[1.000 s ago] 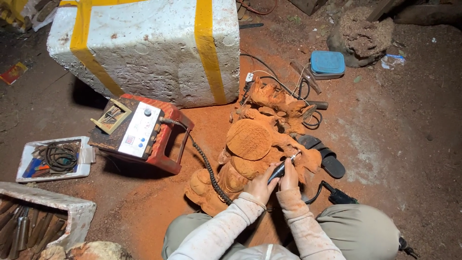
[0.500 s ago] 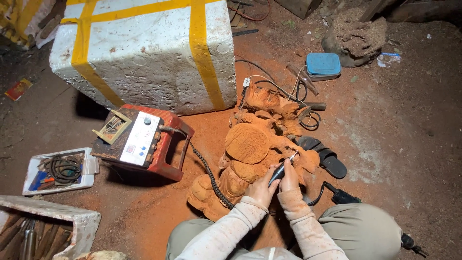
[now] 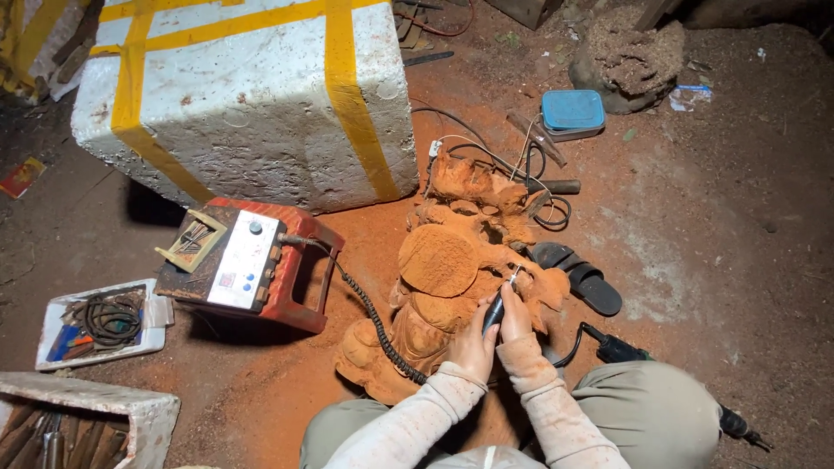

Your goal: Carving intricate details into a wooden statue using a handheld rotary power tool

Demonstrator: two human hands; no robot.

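Both hands meet on a slim rotary handpiece [image 3: 494, 309] over the orange wood carving [image 3: 452, 278], which lies on the dusty floor [image 3: 712, 260] between the knees. Left hand [image 3: 472, 346]: fingers wrapped around the handpiece body. Right hand [image 3: 514, 319]: fingers pinched on it nearer the tip, which touches the carving. Coiled cable [image 3: 373, 317] runs to a red control box [image 3: 252, 265]. White foam box [image 3: 252, 95] behind; black sandal [image 3: 578, 276] just beside the carving.

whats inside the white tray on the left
The white tray holds a coil of dark cable and small blue and red pieces beside it. Whatever lies beneath the coil is covered.
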